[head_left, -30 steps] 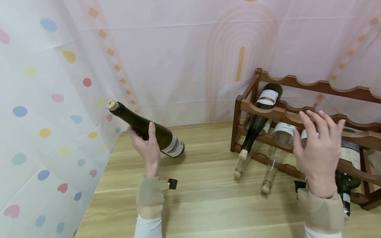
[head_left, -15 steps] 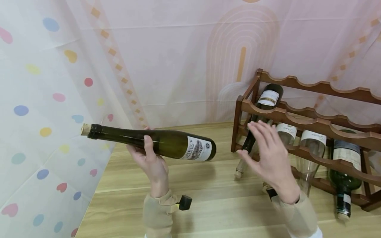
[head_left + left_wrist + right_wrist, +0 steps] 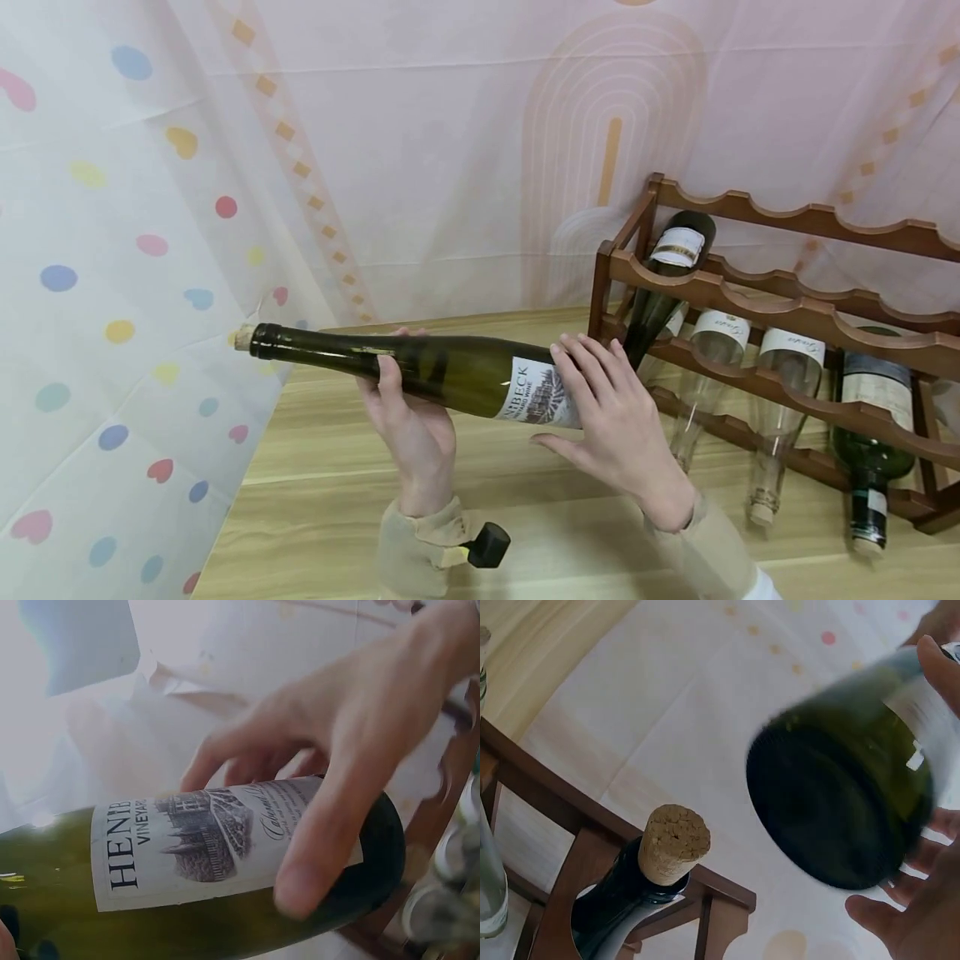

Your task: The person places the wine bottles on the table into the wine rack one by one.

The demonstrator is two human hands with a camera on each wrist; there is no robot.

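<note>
A dark green wine bottle (image 3: 457, 375) lies nearly level above the table, its corked neck pointing left. My left hand (image 3: 416, 442) grips it around the lower neck, thumb on the near side. Over the labelled base end is my right hand (image 3: 622, 429), fingers extended across the far side and thumb stretched along the near side. In the left wrist view, the right hand (image 3: 367, 727) spans the bottle beside its white label (image 3: 202, 847). The right wrist view shows the bottle's round base (image 3: 817, 802) between thumb and fingers; firm contact is unclear.
A brown wooden wine rack (image 3: 795, 312) stands at the right. A dark bottle (image 3: 678, 250) slopes in its upper left slot, and several bottles lie lower, necks forward. Its cork (image 3: 675, 836) shows near the right hand. Patterned cloth (image 3: 435, 167) hangs behind the wooden table (image 3: 315, 500).
My left hand has swung the bottle from tilted to nearly level and brought it nearer the camera. My right hand has moved left from before the rack to the bottle's base end.
</note>
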